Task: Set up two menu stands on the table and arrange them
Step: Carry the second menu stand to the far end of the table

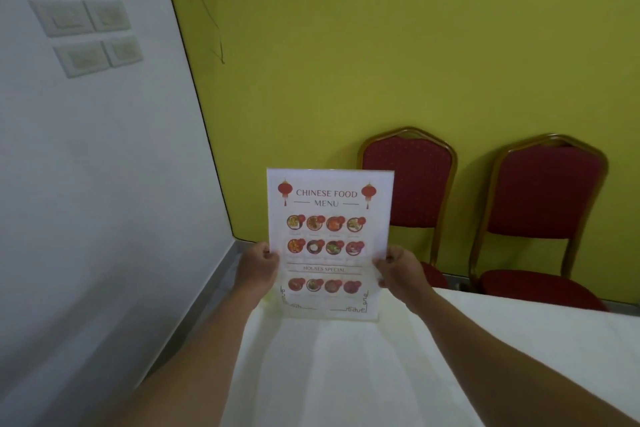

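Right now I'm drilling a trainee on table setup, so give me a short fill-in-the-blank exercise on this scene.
1. The menu stand is held upright by ____ hands, the left hand and right hand on its side edges.
2. Its heading reads "Chinese Food ____".
3. Behind the table stand two ____ chairs.
4. The wall behind the chairs is ____.

Missing words: two (both); Menu; red; yellow

My one camera sits on my head, looking forward and slightly down along my arms. It is close to the bench at the lower centre of the frame, and faces the yellow wall filling the upper right.
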A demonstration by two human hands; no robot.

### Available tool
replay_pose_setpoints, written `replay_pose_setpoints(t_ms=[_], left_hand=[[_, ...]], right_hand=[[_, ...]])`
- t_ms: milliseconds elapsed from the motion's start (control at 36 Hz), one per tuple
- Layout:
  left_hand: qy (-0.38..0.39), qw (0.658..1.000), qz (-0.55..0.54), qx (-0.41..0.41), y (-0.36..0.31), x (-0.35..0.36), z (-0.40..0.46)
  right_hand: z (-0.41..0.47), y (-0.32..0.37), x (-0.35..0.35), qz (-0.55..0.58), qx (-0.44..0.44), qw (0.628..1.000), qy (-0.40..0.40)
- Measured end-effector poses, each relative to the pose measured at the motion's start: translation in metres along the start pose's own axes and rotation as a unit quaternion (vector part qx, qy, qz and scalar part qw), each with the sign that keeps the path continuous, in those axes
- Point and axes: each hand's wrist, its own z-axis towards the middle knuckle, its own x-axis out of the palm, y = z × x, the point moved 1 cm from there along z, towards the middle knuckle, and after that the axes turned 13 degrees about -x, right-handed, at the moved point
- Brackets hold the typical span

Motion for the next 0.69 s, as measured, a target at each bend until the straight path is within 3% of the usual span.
replay_pose_setpoints(t_ms=[194,389,694], left_hand=[[0.012,1.000,0.025,0.010,0.004,0.002,-0.003],[-0.029,0.995,0.094,0.011,0.021,0.001,-0.021],[-0.027,0.987,0.152,0.045,0.048,0.023,-0.111]], right_hand=[[-0.004,-0.003,-0.004,-0.051,-0.005,0.998,0.025],[-0.043,-0.010,-0.028,-0.164,-0.014,0.986,0.007],[-0.145,-0.050,-0.097,-0.161,0.014,0.987,-0.003]])
